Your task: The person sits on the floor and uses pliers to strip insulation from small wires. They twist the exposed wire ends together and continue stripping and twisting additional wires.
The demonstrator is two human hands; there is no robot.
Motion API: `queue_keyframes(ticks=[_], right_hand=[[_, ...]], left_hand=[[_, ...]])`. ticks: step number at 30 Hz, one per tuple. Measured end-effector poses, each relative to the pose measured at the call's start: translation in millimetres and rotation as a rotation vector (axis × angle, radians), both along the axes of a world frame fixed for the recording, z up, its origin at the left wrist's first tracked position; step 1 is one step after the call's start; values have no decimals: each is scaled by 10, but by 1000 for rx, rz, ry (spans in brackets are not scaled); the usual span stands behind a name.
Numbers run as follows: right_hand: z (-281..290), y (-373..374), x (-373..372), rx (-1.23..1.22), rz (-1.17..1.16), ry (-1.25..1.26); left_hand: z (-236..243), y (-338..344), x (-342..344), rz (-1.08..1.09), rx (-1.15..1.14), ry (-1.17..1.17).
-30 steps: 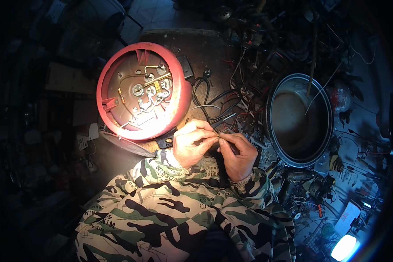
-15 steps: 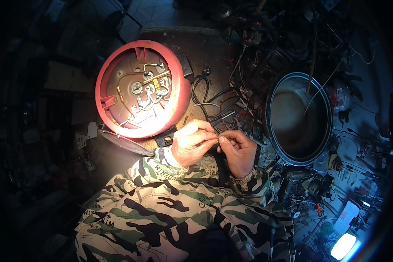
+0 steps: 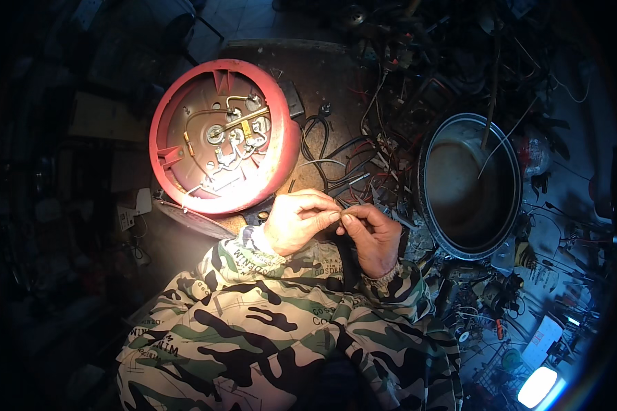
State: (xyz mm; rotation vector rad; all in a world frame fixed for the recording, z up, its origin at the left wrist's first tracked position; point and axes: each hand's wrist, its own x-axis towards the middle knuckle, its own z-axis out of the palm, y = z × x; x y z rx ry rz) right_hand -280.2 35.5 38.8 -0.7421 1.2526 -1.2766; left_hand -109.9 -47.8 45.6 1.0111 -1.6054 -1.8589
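Note:
My left hand (image 3: 296,220) and my right hand (image 3: 372,240) meet fingertip to fingertip in front of my chest. Thumbs and forefingers of both are pinched together on something tiny that the fingers mostly hide; its kind does not show. Just beyond the left hand, a round red appliance housing (image 3: 289,161) lies with its open underside up. Inside it are yellowish wires, metal terminals (image 3: 255,127) and a small sleeved component (image 3: 189,142). Behind my hands, a black power cord with a plug (image 3: 325,109) lies on the brown work surface.
To the right stands a dark-rimmed oval pot (image 3: 467,185) with thin rods leaning in it. Loose wires and tools (image 3: 384,161) clutter the surface between pot and housing. A lit lamp (image 3: 538,387) glows at lower right. Parts (image 3: 490,294) lie heaped below the pot.
The left hand has shifted slightly, its fingers closing nearer to the right fingertips. The right hand has barely moved. The red housing looks almost unchanged in place.

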Motion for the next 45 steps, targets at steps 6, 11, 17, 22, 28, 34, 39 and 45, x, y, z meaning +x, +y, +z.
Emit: queue_keyframes(ticks=[6, 11, 17, 22, 28, 34, 39, 45], right_hand=[[26, -7, 25, 33, -9, 121], [11, -15, 18, 118, -31, -148], [58, -13, -5, 54, -11, 79], [44, -22, -10, 3, 20, 190], [51, -15, -69, 159, 55, -123], [215, -172, -349, -370, 156, 757], [290, -279, -406, -723, 282, 1071], [295, -318, -406, -876, 388, 1117]], left_hand=[[63, 22, -112, 45, -443, -140], [-6, 6, -110, 32, -665, -106], [-40, 16, -46, 1, -100, 39], [-27, 11, -21, -11, -31, 26], [59, -57, -17, -70, -63, -27], [-104, -116, 100, -154, 247, 101], [-42, -230, 73, -269, 286, 59], [29, -258, 92, -327, 276, -9]])
